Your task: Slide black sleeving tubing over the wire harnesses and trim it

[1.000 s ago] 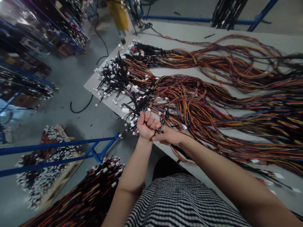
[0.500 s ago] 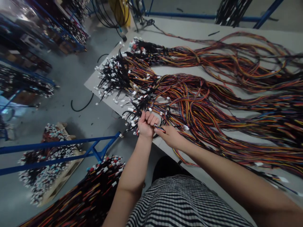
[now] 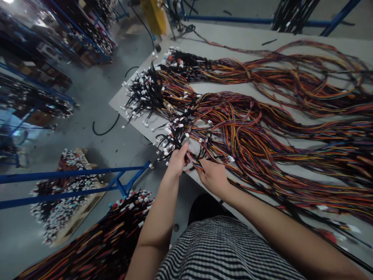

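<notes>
My left hand (image 3: 178,158) is closed around a bunch of coloured wires (image 3: 192,157) at the table's near edge. Just right of it, my right hand (image 3: 212,174) grips the same wire bundle, its fingers mostly hidden beneath the wires. Black-sleeved ends with white connectors (image 3: 167,140) fan out beyond my left hand. Long orange, yellow and black wire harnesses (image 3: 247,132) spread over the table to the right of both hands.
The pale table (image 3: 230,33) ends in a corner at left. A blue metal frame (image 3: 116,177) juts in below it. Another harness pile (image 3: 96,237) stands at lower left, and a loaded wooden pallet (image 3: 77,214) sits on the floor. Racks (image 3: 84,31) fill the upper left.
My left hand has turned and now shows its thumb on top. My right hand has shifted slightly down and right, and a thicker stretch of wires shows between the hands.
</notes>
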Action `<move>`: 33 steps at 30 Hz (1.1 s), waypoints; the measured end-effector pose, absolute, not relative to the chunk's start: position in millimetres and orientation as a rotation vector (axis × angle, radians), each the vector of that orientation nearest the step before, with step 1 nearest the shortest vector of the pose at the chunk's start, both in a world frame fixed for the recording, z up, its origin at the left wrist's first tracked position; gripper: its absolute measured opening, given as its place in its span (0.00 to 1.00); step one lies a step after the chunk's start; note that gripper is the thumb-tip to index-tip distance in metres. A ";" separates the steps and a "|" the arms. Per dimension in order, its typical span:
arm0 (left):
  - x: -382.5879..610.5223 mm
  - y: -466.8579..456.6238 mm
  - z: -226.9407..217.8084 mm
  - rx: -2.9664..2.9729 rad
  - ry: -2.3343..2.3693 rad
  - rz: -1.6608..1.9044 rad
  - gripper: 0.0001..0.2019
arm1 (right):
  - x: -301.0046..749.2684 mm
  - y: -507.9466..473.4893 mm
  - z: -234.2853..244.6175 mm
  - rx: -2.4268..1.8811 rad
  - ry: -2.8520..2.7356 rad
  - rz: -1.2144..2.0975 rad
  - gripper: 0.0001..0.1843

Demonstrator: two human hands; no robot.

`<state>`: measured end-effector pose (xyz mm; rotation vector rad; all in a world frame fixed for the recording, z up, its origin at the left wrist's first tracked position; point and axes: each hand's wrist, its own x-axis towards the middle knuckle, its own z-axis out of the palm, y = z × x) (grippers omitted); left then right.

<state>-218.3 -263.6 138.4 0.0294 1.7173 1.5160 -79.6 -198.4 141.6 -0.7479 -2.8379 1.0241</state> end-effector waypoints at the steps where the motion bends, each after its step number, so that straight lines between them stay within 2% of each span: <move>1: -214.5 -263.6 138.7 -0.006 1.694 1.549 0.25 | -77.0 -198.3 142.0 -0.738 -2.822 1.037 0.15; 4: -202.3 -260.3 138.6 -0.089 1.533 1.678 0.26 | -65.4 -194.4 142.5 -0.696 -2.719 1.236 0.15; 6: -196.9 -257.6 137.5 -0.091 1.399 1.746 0.27 | -56.6 -190.2 142.0 -0.637 -2.600 1.550 0.19; 8: -196.4 -256.6 135.5 -0.071 1.321 1.748 0.29 | -51.9 -186.5 140.4 -0.584 -2.462 1.857 0.22; 10: -201.1 -258.2 133.2 -0.047 1.364 1.683 0.28 | -56.0 -184.5 138.2 -0.605 -2.397 1.965 0.23; 13: -213.4 -264.0 131.1 -0.050 1.499 1.645 0.23 | -80.5 -184.0 137.9 -0.707 -2.473 1.809 0.20; 16: -221.7 -270.1 130.0 -0.097 1.455 1.669 0.25 | -112.3 -184.2 143.3 -0.797 -2.613 1.584 0.18; 19: -219.0 -273.2 128.0 -0.107 1.478 1.697 0.29 | -129.4 -184.0 149.9 -0.786 -2.815 1.353 0.20; 23: -207.3 -270.6 128.6 0.072 1.603 1.714 0.24 | -125.2 -181.2 153.6 -0.802 -2.997 1.105 0.25; 29: -206.8 -268.2 135.5 0.419 1.712 1.630 0.17 | -109.5 -177.3 154.4 -0.907 -2.967 1.036 0.23; 33: -218.5 -279.8 124.9 0.582 1.666 1.592 0.15 | -102.7 -176.5 149.8 -0.884 -2.920 1.060 0.18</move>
